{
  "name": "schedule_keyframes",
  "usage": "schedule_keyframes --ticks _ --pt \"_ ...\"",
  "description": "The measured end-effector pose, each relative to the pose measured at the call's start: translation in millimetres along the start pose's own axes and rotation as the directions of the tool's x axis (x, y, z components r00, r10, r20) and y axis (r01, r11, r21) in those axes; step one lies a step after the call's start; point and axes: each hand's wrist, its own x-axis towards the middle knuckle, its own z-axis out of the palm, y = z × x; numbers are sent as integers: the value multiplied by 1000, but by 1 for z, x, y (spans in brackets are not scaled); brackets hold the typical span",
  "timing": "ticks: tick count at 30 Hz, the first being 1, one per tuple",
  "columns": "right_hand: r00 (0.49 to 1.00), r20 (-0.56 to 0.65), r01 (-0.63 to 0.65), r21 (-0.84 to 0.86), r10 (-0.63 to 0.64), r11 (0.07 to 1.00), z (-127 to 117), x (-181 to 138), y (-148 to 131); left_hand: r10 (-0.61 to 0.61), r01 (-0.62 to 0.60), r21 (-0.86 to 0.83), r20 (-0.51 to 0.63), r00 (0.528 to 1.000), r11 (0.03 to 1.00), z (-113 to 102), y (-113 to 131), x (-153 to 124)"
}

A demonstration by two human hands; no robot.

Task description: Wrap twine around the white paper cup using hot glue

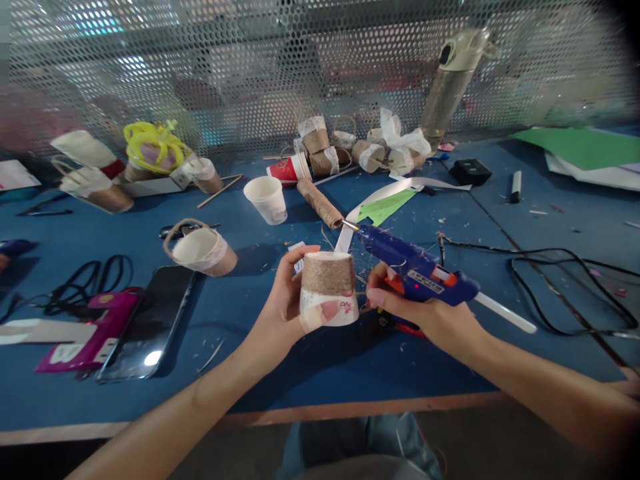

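My left hand (295,300) is closed around a paper cup (329,290), its upper part wrapped in brown twine and its lower part white with reddish print. A bandage-like strip covers part of the left thumb. Held in my right hand (415,303) is a blue hot glue gun (415,263) with a white glue stick poking out of its back. Its metal nozzle points left, above and just right of the cup. Behind the cup lie a roll of brown twine (320,203) and a white paper strip (370,200). My right fingers partly hide the orange trigger.
A twine-handled cup basket (205,252), a phone (150,327) and a purple tape-like holder (93,333) are at left. A white cup (267,200) stands mid-table. Several small baskets (320,143) and a bottle (450,87) line the perforated screen. A black cord (550,253) loops at right.
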Motion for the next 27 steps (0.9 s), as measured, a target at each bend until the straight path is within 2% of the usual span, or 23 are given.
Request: schedule_keyframes --ticks 5,13,27 --pt "999 50 -6 -45 8 999 -4 0 3 -12 13 12 -11 1000 1000 0 1 -1" --pt "997 -11 -73 20 73 997 -1 0 5 15 -15 -14 33 999 1000 2 1 0" --pt "993 -24 -118 33 119 992 2 3 3 25 -26 13 53 998 1000 -1 -3 -4"
